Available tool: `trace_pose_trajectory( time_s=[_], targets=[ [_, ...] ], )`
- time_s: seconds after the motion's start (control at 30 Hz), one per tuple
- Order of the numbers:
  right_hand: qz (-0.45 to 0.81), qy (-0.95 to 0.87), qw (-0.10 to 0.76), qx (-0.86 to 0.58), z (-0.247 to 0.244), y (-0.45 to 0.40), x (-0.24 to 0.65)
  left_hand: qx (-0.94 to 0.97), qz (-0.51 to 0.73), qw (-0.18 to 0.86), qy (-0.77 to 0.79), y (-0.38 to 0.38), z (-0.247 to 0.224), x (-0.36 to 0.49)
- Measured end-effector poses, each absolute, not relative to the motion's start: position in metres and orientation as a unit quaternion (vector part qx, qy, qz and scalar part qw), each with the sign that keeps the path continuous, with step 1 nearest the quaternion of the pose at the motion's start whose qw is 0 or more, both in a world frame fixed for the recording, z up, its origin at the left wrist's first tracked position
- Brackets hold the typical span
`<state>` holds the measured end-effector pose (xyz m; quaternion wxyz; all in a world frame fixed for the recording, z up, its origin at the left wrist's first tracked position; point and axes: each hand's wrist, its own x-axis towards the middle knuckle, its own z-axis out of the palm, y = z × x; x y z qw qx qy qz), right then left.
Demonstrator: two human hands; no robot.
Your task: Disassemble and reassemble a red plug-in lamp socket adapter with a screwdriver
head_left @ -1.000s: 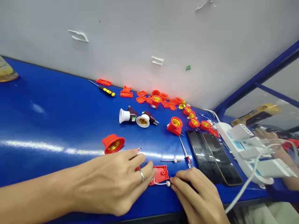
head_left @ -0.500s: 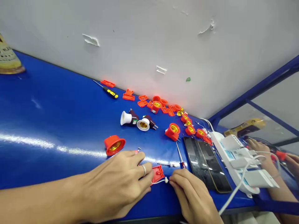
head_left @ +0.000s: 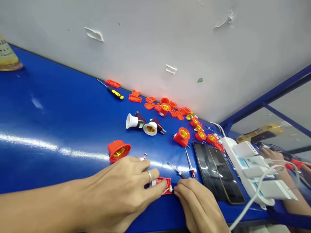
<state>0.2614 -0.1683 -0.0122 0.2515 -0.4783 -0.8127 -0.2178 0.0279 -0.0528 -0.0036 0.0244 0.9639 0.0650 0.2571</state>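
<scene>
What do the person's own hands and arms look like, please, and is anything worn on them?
The left hand and right hand are ungloved, and the left forearm shows no sleeve. A plain silver-coloured ring sits on one left finger; no markings show on either hand.

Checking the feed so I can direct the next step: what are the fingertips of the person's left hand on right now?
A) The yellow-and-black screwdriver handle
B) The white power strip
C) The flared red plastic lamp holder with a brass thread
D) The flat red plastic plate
D. The left hand has its fingertips on the flat red plastic plate, while the flared red plastic lamp holder sits apart from them.
</scene>
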Motion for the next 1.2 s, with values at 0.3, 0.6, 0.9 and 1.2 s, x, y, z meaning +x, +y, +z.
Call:
trace_pose_trajectory(
  time_s=[0.3,0.6,0.9,1.2],
  targets=[
    [-0.251,-0.831,0.209,-0.451,-0.005,-0.173,0.258,0.974,0.220,0.042,0.026,-0.047,0.001,0.028],
    [-0.216,-0.837,0.210,-0.458,0.003,-0.173,0.260,0.976,0.211,0.046,0.024,-0.045,-0.001,0.028],
    [-0.193,-0.849,0.192,-0.453,0.009,-0.167,0.261,0.979,0.198,0.041,0.036,-0.047,0.000,0.030],
    [-0.238,-0.830,0.225,-0.452,-0.002,-0.167,0.256,0.983,0.176,-0.044,0.018,-0.053,0.007,0.029]
  ],
)
